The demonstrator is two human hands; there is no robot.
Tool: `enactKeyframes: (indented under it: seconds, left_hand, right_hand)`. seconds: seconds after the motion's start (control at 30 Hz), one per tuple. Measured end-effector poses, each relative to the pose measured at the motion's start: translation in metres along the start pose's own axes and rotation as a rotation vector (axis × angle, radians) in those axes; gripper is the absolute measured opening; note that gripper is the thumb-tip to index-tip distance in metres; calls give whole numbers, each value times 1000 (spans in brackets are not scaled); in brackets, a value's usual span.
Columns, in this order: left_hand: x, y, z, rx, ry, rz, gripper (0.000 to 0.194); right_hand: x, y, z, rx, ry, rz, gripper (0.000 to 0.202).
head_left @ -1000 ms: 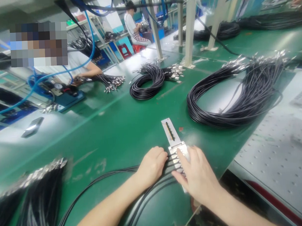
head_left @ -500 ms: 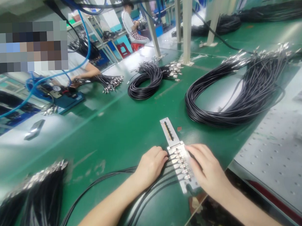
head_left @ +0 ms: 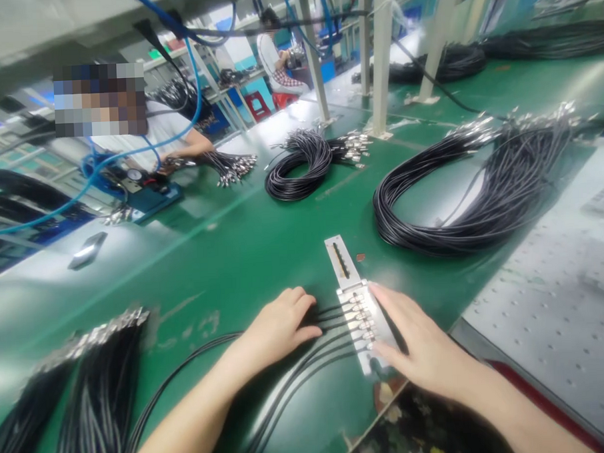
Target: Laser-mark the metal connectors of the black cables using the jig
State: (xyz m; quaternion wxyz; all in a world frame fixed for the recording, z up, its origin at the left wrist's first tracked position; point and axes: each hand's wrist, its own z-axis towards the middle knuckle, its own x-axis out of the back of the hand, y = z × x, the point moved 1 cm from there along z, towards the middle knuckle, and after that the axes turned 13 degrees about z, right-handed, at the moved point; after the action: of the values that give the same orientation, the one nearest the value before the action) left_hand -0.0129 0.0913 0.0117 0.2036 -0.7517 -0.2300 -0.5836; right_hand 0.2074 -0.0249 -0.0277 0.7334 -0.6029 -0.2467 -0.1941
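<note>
A silver metal fixture (head_left: 363, 324) lies on the green table, its hinged slotted plate (head_left: 341, 261) swung open at the far end. Several black cables (head_left: 308, 360) have their metal ends side by side in the fixture and run off to the left. My left hand (head_left: 281, 324) is over the cables just left of the fixture, thumb and fingers apart, with no cable visibly gripped. At the fixture's right side, my right hand (head_left: 417, 338) has its thumb and fingers spread along the edge, touching it.
A cable bundle (head_left: 103, 382) lies at the left front. Coiled cables (head_left: 299, 166) and a larger looped bundle (head_left: 447, 227) are farther back. A perforated metal surface (head_left: 550, 302) is at right. A person (head_left: 148, 136) works across the table; metal posts (head_left: 382, 63) stand behind.
My left hand has moved left, away from the fixture, and its fingers have spread. My right thumb has shifted lower along the fixture. The whole view has shifted slightly.
</note>
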Motion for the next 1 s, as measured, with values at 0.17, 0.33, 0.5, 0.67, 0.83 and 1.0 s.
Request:
enactKeyframes:
  seconds: [0.17,0.33,0.5,0.67,0.83,1.0]
  left_hand:
    - [2,5,-5,48,-135,72,28]
    - [1,6,1,27,-167,2,27]
    - [0,6,4,13,-136,-26,27]
    - [1,5,9,-23,-161,-28,25]
    - [5,2,14,-40,-191,-21,25]
    - [2,4,14,-17,-183,2,22]
  right_hand:
    - [14,0,5,-43,-231,59,98]
    - [11,4,10,-57,-214,50,99]
    - [8,4,9,-37,-192,51,98]
    - [8,5,8,-21,-175,52,96]
    - [9,4,8,-10,-173,56,95]
    - [8,5,8,13,-150,65,93]
